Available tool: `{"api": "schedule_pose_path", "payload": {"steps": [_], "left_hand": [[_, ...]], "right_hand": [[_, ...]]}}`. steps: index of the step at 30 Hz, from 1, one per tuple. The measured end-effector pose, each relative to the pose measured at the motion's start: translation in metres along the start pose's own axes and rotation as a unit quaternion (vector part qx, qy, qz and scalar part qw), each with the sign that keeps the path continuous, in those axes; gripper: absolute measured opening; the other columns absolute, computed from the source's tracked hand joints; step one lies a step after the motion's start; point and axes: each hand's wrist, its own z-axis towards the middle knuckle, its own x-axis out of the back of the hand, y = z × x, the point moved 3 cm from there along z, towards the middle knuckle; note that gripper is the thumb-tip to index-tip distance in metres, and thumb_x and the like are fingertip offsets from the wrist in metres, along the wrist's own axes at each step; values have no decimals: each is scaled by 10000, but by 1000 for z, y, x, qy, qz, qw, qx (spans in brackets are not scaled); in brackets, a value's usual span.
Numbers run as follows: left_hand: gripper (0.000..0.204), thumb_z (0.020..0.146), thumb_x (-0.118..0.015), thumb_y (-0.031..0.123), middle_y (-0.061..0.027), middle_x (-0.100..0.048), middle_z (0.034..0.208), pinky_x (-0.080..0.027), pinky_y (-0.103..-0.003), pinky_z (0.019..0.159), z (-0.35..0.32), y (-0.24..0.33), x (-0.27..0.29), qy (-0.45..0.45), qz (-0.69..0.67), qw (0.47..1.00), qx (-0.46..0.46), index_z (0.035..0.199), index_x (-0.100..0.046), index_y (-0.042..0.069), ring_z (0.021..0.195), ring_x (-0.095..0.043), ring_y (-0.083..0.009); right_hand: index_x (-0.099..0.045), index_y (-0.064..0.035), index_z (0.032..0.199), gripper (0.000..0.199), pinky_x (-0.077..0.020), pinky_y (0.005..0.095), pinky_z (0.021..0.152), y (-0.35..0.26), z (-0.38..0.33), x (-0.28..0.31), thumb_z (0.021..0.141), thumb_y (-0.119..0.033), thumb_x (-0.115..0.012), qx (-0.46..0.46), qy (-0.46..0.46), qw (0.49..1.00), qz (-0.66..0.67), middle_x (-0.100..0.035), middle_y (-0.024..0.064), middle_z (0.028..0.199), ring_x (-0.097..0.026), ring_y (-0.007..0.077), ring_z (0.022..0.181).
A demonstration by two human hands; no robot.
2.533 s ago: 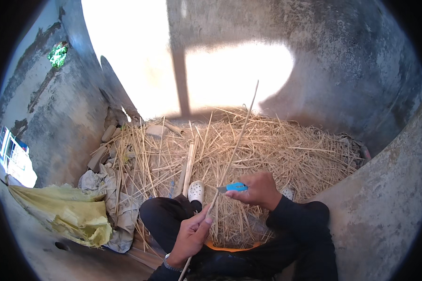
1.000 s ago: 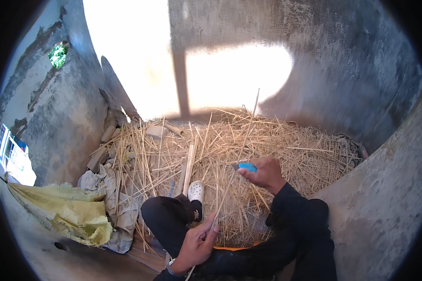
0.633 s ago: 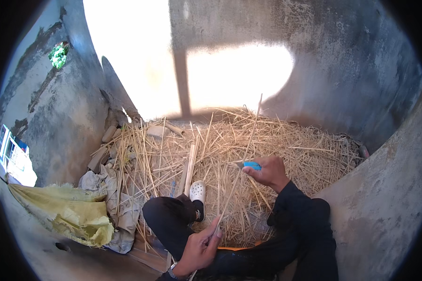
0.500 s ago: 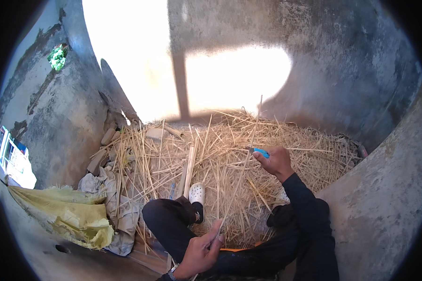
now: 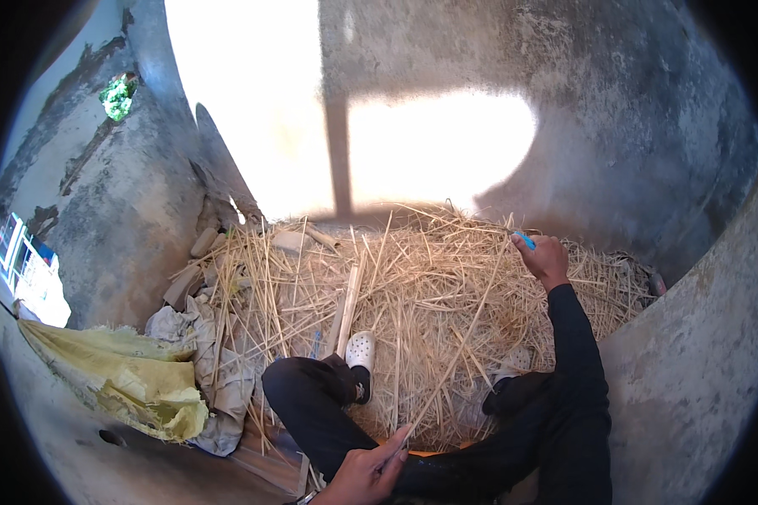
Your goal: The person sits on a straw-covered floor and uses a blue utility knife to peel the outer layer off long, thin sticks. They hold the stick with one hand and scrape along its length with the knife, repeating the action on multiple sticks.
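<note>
Left hand (image 5: 369, 475) pinches the strip (image 5: 470, 333), which slants away ahead and rightward of it, over straw (image 5: 429, 290). Knife (image 5: 525, 241), gripped in the right hand (image 5: 547, 259), has moved farther out; I judge the stroke near the strip's far end. Blade contact I can't make out; left hand hides the strip's near end.

Glare burned part of the back wall (image 5: 615, 101) to blank white, split by a narrow upright shadow (image 5: 338, 160); the straw (image 5: 429, 295) sat in softer light. Edges bowed toward black corners.
</note>
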Motion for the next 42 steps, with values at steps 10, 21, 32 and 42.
{"api": "schedule_pose_path", "payload": {"steps": [10,21,32,42], "left_hand": [[429,987,-521,126,66,-478,736,-386,-188,617,2,-25,-12,-15,-102,991,87,1395,-450,13,676,-414,-18],[445,946,-537,95,8,-381,561,-306,-216,480,27,-38,14,82,-63,994,37,1381,-468,29,545,-337,-18],[462,906,-574,79,-111,-433,493,-394,-263,452,19,-24,14,70,17,997,-12,1359,-492,35,416,-447,-100],[419,938,-547,72,-110,-449,582,-376,-251,498,10,0,5,21,6,1000,4,1347,-490,1,509,-421,-91]], "right_hand": [[-608,-25,613,789,-465,459,579,106,2,-6,870,-736,-382,-223,10,969,-108,-583,171,594,-614,339,618],[-607,-84,586,716,-400,405,473,-111,-80,10,844,-734,-456,199,-152,959,131,-497,84,478,-524,257,446],[-566,-96,532,712,-394,405,442,-106,-78,0,839,-731,-469,214,-101,963,129,-477,83,442,-510,256,406],[-538,-89,530,723,-399,426,460,-17,-2,-11,823,-747,-469,50,7,998,25,-485,91,465,-531,270,448]]}}
